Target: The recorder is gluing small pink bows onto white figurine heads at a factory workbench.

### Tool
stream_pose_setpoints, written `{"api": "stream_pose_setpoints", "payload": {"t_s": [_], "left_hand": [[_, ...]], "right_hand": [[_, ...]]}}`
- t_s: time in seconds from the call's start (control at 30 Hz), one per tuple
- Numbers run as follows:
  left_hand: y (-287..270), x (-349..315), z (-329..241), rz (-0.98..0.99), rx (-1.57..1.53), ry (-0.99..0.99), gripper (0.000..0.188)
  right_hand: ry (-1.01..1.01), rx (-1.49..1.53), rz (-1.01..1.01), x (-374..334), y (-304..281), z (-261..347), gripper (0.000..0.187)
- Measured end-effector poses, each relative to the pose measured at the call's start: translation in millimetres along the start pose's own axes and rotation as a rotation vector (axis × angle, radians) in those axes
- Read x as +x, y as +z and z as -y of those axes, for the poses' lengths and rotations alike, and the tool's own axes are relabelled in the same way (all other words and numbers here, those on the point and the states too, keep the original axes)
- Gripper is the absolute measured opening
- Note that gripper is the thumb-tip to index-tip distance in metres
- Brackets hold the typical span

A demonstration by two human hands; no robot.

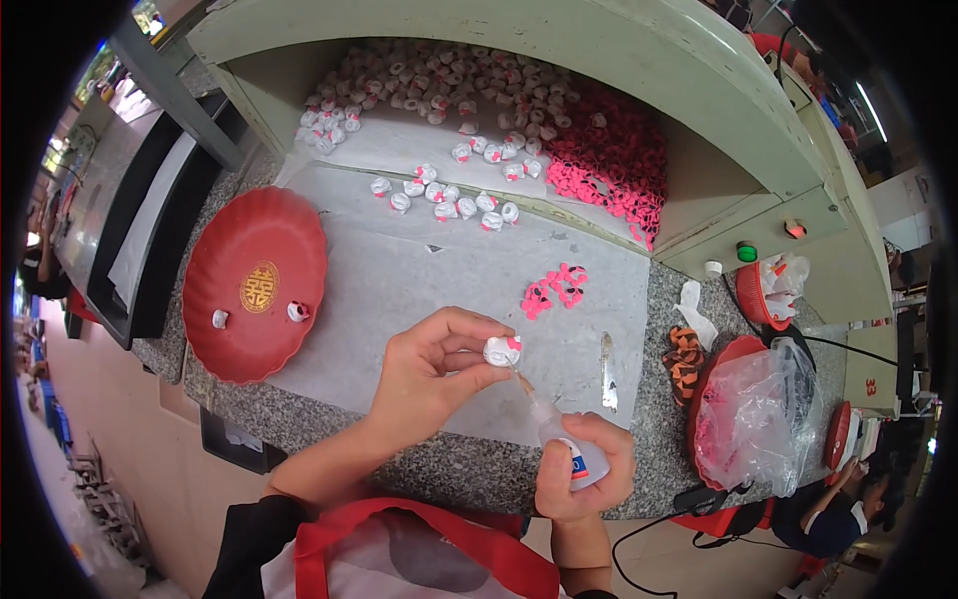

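Note:
Pinched between the thumb and fingers of my left hand (pixel 419 384) is a small white rounded figure piece (pixel 497 351) with a pink patch on it. My right hand (pixel 559 489) grips a translucent squeeze bottle (pixel 550 423) with a thin nozzle. The nozzle tip points up at the underside of the white piece; whether it touches cannot be made out. Beyond the hands, small pink parts (pixel 540 298) lie in a loose cluster on the white paper sheet (pixel 399 290). A narrow metal blade (pixel 608 369) rests right of them.
A red scalloped plate (pixel 225 344) with two white pieces stands at the left. Under the pale green cabinet (pixel 559 30) are heaps of white pieces (pixel 429 75) and pink parts (pixel 609 180). At the right sit a plastic bag (pixel 758 409) on a red tray and a red basket (pixel 756 299).

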State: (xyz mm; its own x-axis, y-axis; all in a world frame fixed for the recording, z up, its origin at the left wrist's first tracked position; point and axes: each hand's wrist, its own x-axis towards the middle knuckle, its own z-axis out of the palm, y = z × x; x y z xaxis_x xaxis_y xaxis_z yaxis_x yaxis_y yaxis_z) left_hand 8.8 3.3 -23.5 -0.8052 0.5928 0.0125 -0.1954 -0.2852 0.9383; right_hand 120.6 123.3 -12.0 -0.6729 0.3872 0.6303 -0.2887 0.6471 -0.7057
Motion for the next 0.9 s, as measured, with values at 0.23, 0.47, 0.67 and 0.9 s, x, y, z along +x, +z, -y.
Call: {"api": "stream_pose_setpoints", "payload": {"t_s": [0.23,0.47,0.67,0.9], "left_hand": [[-2.1,1.7,-3.9,0.019,-0.096,-0.148,0.03],[-5.9,1.3,-2.0,0.021,-0.132,-0.195,0.031],[-4.8,2.0,-2.9,0.012,-0.105,-0.17,0.031],[-4.9,0.9,-2.1,0.034,-0.115,-0.158,0.032]], "right_hand": [[-0.014,0.027,-0.015,-2.0,-3.1,-1.3,0.025],[-0.013,0.014,-0.002,-1.9,-5.5,-2.8,0.026],[-0.01,0.002,0.016,-1.7,-8.0,1.1,0.025],[0.015,0.028,0.015,-2.2,-4.3,1.1,0.024]]}}
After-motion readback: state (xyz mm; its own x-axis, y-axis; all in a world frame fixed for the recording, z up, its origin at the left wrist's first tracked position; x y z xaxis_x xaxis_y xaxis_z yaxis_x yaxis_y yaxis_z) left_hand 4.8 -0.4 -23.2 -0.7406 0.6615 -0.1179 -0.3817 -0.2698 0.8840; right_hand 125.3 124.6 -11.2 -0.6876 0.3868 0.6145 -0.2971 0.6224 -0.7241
